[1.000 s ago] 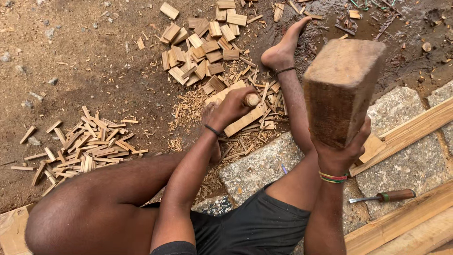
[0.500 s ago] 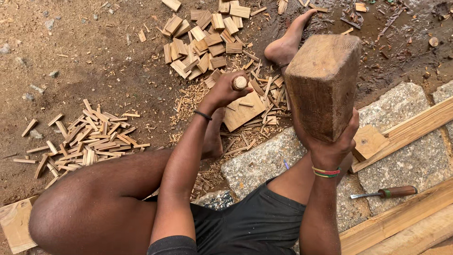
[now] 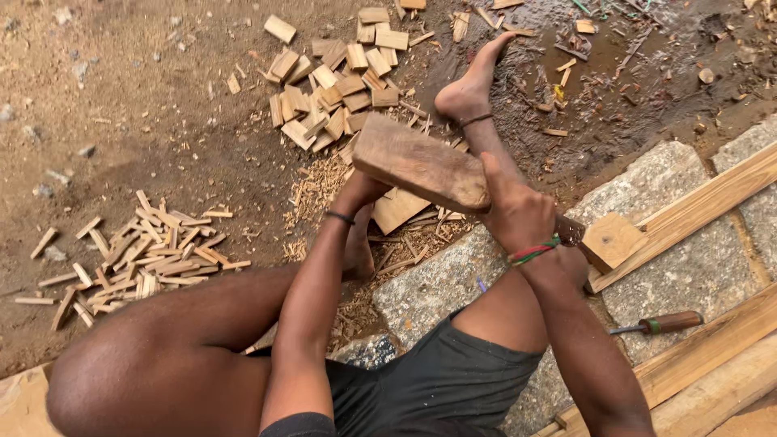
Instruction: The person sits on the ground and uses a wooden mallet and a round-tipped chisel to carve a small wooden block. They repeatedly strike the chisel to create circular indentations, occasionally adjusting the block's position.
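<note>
The right hand [image 3: 518, 214] is clenched around the handle end of a heavy wooden mallet [image 3: 421, 166]. The block of the mallet lies almost flat, its head pointing to 10 o'clock from the hand, and it covers the top of the left hand [image 3: 363, 190]. For this reason I cannot tell if the left hand is grasping something; only the wrist with a dark band shows below the block. Just under the mallet, at 6 o'clock, a flat wooden piece [image 3: 398, 209] rests on the ground among thin shavings.

At 12 o'clock from the mallet there is a heap of short cut wooden blocks [image 3: 340, 89] on the dirt ground [image 3: 146, 97]. Far at 9 o'clock lies a second heap of thin wooden sticks [image 3: 137, 259]. The bare right foot [image 3: 473, 85] stretches to 1 o'clock. At 4 o'clock, on the grey stone slab [image 3: 696, 267], lies a chisel with a wooden handle [image 3: 660, 324], well apart from both hands, and long wooden planks [image 3: 704, 202] cross the stone.
</note>
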